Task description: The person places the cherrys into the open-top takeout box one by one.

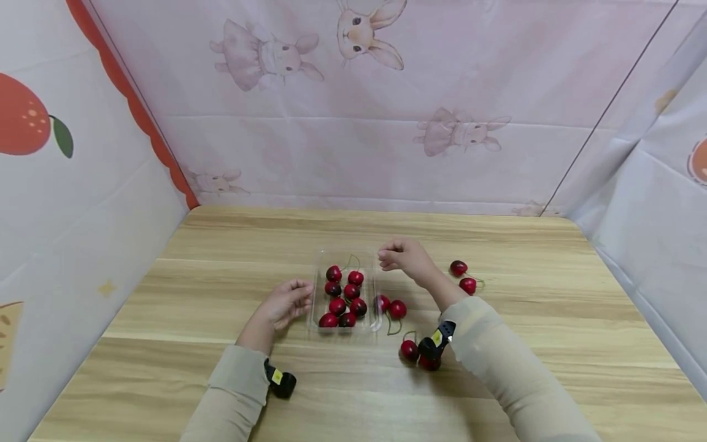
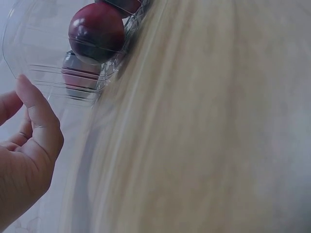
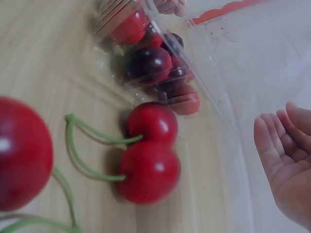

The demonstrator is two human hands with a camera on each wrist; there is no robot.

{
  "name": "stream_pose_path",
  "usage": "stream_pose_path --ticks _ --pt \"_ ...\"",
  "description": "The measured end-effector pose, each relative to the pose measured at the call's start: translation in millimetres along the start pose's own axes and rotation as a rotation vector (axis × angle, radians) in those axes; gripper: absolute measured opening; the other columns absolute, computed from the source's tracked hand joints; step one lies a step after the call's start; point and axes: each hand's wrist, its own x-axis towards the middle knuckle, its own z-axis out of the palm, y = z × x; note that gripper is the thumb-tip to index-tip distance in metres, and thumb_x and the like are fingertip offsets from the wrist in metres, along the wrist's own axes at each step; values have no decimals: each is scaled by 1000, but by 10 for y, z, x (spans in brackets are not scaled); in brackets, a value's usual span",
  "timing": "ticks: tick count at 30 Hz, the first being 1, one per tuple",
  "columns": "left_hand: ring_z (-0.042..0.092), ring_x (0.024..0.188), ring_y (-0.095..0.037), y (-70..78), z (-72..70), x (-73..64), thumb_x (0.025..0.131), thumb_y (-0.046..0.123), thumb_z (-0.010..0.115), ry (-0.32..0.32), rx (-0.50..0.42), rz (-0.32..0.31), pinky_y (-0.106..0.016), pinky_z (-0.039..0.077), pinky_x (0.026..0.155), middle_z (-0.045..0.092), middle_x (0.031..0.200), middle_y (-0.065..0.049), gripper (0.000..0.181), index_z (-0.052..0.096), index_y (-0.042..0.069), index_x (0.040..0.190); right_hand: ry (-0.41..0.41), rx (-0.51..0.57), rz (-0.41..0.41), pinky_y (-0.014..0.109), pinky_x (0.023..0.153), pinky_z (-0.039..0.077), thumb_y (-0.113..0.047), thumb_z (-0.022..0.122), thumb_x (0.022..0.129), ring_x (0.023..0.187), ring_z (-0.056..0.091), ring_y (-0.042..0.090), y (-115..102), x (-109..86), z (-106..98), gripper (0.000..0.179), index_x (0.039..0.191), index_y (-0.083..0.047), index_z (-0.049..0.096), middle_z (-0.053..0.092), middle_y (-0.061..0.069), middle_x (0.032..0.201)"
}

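A clear plastic box (image 1: 345, 330) sits mid-table with several red and dark-red cherries (image 1: 351, 291) inside. At its left side is my left hand (image 1: 288, 302); in the left wrist view the thumb (image 2: 36, 104) and a finger pinch the rim. My right hand (image 1: 405, 256) hovers by the box's far right corner, fingers loosely bent and holding nothing. The right wrist view shows the same hand (image 3: 286, 160) with its palm empty. Just right of the box lies a pair of cherries (image 1: 397, 309) joined by green stems, large in the right wrist view.
Another cherry pair (image 1: 409, 350) lies nearer the front, partly covered by the right wrist's camera (image 1: 433, 345). Farther right is a third pair (image 1: 467, 285). Behind the wooden table (image 1: 265, 236) hangs a rabbit-print cloth (image 1: 353, 153), with more cloth on both sides.
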Motion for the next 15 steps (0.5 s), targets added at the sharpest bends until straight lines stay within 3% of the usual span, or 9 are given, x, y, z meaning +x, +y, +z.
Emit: stream_pose_path --ticks 7,15 --pt "49 64 -9 -4 -17 -6 89 7 47 -7 20 -2 -20 46 61 49 74 -2 7 46 3 94 26 -10 16 39 75 47 -7 52 86 83 55 33 32 -109 -135 21 98 10 52 57 17 87" --pt "48 65 -9 2 -22 -17 89 8 47 -2 31 -8 -21 46 63 48 75 -2 10 46 1 96 45 -19 46 41 78 46 -10 51 87 91 51 42 60 -200 -276 23 99 10 52 57 17 90"
